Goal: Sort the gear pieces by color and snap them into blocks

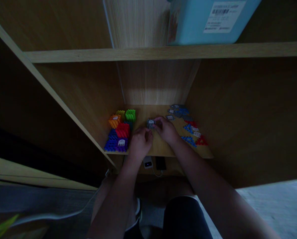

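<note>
Both my hands reach into a low wooden shelf compartment (160,151). My right hand (166,128) pinches a small grey plastic grid piece (150,123) at the middle of the shelf. My left hand (141,142) sits just below and to the left of it, fingers curled toward the same piece; whether it grips anything I cannot make out. To the left stands a group of assembled coloured cubes: orange (114,120), green (130,115), red (122,130), blue (111,142) and purple (122,144). Loose flat pieces (191,127) in blue, grey and red lie to the right.
A shelf board (163,52) runs above, carrying a light blue bin (208,21) with a white label. Wooden side walls close the compartment on both sides. Below the shelf edge lie a small white device (147,162) and a dark one (160,163) with a cable.
</note>
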The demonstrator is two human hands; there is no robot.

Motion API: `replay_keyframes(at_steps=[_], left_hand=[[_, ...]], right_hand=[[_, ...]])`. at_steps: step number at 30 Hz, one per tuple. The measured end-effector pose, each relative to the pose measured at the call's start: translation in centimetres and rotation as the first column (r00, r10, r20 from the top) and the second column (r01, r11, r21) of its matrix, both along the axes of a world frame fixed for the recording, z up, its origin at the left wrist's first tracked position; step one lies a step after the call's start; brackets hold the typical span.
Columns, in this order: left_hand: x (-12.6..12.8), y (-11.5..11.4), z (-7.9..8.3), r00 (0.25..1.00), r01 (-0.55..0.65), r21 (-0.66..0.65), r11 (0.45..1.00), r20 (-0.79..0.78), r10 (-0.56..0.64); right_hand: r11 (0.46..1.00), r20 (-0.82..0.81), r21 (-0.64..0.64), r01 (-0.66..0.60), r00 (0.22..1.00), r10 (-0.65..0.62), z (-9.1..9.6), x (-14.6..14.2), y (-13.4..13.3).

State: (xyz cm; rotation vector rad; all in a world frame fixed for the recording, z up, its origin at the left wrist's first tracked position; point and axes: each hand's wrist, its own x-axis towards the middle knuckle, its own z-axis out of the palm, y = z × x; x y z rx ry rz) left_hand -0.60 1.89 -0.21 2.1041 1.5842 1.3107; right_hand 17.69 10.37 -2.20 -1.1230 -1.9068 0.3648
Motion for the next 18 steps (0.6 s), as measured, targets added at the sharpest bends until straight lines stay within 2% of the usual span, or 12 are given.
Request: replay_keyframes(at_steps=[3,6,9,11,16,18], left_hand=[[0.0,0.0,0.0,1.0,0.001,0.005,1.0,0.012,-0.001],[0.0,0.0,-0.1,1.0,0.004,0.004,1.0,0.013,-0.004],[0.0,0.0,-0.2,1.0,0.001,0.007,1.0,0.005,-0.001],[-0.1,0.0,-0.1,1.0,-0.004,0.009,1.0,-0.002,0.004],[-0.1,0.0,-0.2,1.0,-0.005,0.015,1.0,0.002,0.005],[-0.1,0.0,-0.2,1.0,-0.008,0.014,1.0,0.003,0.008]], right_hand=[[0.999,0.026,0.024,0.038,0.999,-0.038,0.4,0.0,-0.2],[0.978,0.125,0.057,0.2,0.971,-0.206,0.8,0.1,-0.3],[0.896,0.275,0.037,0.442,0.858,-0.435,0.9,0.3,-0.6],[0.843,0.364,0.004,0.537,0.785,-0.502,0.8,0.3,-0.8],[0.81,0.438,0.035,0.585,0.72,-0.538,0.4,0.4,-1.2],[0.776,0.427,0.062,0.627,0.686,-0.589,0.4,0.3,-1.4]])
